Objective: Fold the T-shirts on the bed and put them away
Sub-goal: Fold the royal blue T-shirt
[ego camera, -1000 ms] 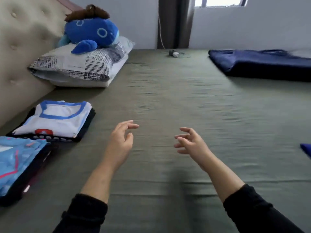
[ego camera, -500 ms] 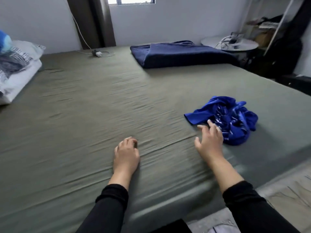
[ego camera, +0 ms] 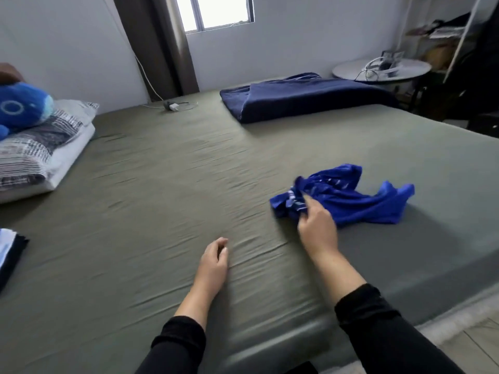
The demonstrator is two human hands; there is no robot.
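Head view showed the right hand (ego camera: 317, 229) with fingers (ego camera: 310, 199) gripping the crumpled blue T-shirt (ego camera: 351, 201) on the bed (ego camera: 162, 184); the left hand (ego camera: 213, 263) rested loosely curled, empty. It was unfolded; a folded stack (ego camera: 10, 252) lay far left.

We see only a corner of the folded stack (ego camera: 10, 252) and half the blue plush toy (ego camera: 19, 106), both cut by the left edge. Motion blur smears our right hand (ego camera: 317, 228), so its grip on the blue T-shirt (ego camera: 351, 201) stays unclear.

The bed (ego camera: 162, 198) is bare in its middle. The pillow (ego camera: 40, 157) blocks its left side, the dark blanket (ego camera: 310, 101) its far side.
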